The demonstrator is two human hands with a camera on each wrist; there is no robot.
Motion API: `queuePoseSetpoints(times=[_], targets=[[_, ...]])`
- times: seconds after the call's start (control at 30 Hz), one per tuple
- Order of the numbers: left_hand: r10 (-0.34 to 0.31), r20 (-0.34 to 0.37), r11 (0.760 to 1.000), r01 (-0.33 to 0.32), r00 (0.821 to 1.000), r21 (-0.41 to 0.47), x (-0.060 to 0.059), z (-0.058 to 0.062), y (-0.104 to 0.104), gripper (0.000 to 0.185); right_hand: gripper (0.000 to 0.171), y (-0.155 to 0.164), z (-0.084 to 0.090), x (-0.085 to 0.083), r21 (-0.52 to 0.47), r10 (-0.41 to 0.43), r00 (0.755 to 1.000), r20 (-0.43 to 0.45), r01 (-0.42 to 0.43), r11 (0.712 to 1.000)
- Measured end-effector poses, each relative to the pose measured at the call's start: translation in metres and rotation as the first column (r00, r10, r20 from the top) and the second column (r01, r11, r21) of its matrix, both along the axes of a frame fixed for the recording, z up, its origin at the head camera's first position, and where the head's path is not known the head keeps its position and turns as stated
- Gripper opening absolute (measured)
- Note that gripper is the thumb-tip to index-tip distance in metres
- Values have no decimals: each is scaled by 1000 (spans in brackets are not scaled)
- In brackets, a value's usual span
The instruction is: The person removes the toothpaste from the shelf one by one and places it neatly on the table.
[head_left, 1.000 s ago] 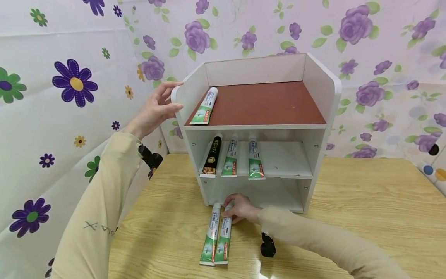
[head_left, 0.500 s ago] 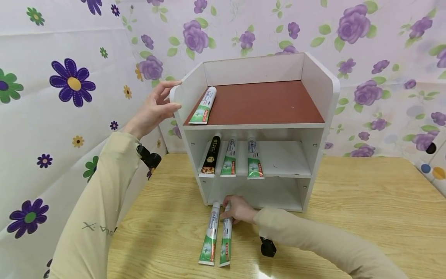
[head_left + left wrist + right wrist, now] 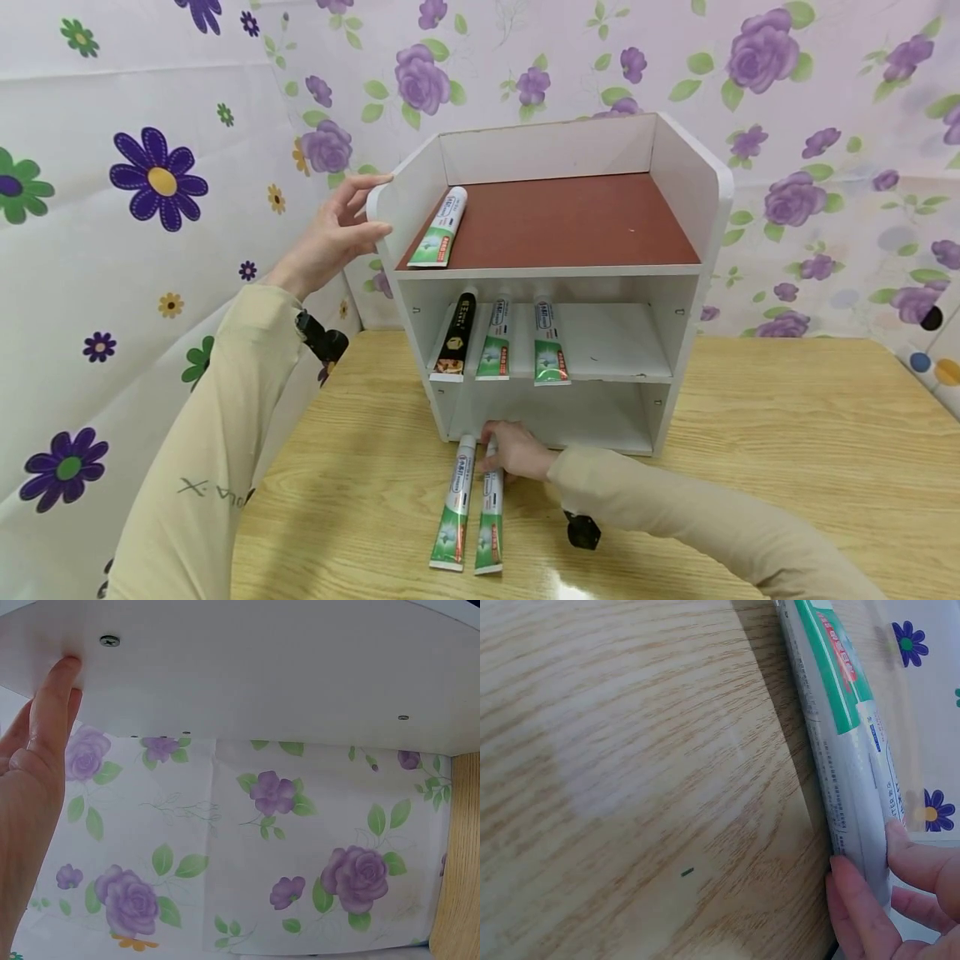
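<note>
Head view: a person in pale beige sleeves works at a white three-tier wooden shelf unit with a reddish-brown top deck (image 3: 678, 208), set on a light wood-grain table (image 3: 787, 433) against walls of purple-flower sheeting. The left hand (image 3: 330, 237) rests on the unit's left side panel, fingers straight and spread over the rounded front corner, seemingly to steady the shelf; the left wrist view shows a fingertip (image 3: 60, 675) pressed flat to the white panel near a screw head. The right hand (image 3: 517, 450) lies low on the table just before the bottom compartment, its fingers curled round the cap end of the right-hand one of two green-and-white toothpaste tubes (image 3: 489, 521); the right wrist view shows fingertips (image 3: 855, 900) pinching the tube's edge, so that it appears to stand partly on edge off the table, though the angle is too tight to be sure. Its twin, the left-hand green-and-white tube (image 3: 453, 517), lies touching alongside, untouched by either hand. One more green-and-white tube (image 3: 441, 227) lies on the top deck near the left hand; a black tube (image 3: 457, 333) and two green-and-white tubes (image 3: 495, 340) (image 3: 549, 343) line the middle shelf.
</note>
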State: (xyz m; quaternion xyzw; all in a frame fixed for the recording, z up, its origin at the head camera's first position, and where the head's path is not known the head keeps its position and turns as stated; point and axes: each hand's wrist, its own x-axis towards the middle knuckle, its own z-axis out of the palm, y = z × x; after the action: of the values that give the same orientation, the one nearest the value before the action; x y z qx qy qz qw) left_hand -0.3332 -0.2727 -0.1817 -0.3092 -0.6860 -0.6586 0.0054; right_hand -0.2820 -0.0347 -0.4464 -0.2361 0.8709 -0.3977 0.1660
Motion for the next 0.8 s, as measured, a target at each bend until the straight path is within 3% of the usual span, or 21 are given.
queuePoseSetpoints(times=[0.27,0.63,0.8], targets=[[-1,-7,1000,1,1000,3,1,1,0,51,37,8,-2,-5,16,14,999,-37,-13,1000],[-3,-4,1000,3,1000,6,0,1,1,51,42,23,-12,-8,-189,74,992,97,-55,981],[-5,-2,1000,5,1000,5,1,0,0,50,45,27,-11,-7,-233,78,993,91,-55,971]])
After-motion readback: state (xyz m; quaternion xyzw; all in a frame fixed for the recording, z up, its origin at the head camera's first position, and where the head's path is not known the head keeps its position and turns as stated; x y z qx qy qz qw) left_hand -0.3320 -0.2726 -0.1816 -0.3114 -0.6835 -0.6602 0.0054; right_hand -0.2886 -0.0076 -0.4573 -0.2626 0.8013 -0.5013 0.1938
